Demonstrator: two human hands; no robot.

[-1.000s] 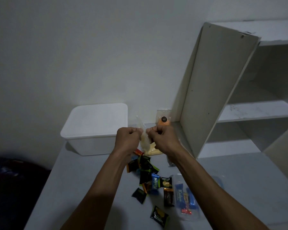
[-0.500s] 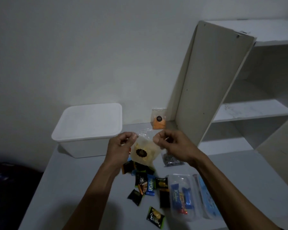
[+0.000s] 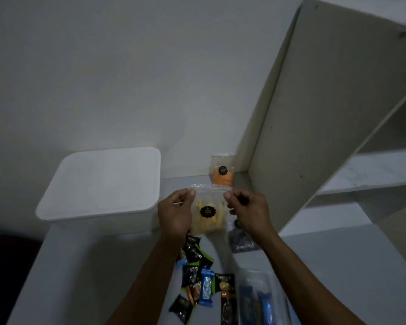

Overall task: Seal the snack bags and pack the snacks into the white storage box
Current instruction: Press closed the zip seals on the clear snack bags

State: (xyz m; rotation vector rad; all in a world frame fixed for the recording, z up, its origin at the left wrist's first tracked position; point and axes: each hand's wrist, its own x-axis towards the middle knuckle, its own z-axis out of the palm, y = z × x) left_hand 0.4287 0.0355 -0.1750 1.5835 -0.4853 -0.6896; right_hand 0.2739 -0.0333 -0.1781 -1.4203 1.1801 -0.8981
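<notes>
I hold a clear snack bag [image 3: 208,213] of pale yellow chips with a dark round sticker up above the table. My left hand [image 3: 175,213] pinches its top left corner and my right hand [image 3: 247,211] pinches its top right corner. The white storage box [image 3: 99,188], lid on, stands at the back left of the table. A second clear bag with orange snacks [image 3: 222,171] leans against the wall behind my hands. A third bag with dark contents [image 3: 240,239] lies on the table under my right wrist.
Several small wrapped snacks [image 3: 202,277] lie scattered on the grey table [image 3: 80,266] near me. A clear plastic tub [image 3: 258,299] with blue packets sits at the front right. A white shelf unit [image 3: 333,118] rises on the right.
The bag has turned flat to face me, its top edge stretched between my hands. My hands have drawn apart and the view has tilted down and closer.
</notes>
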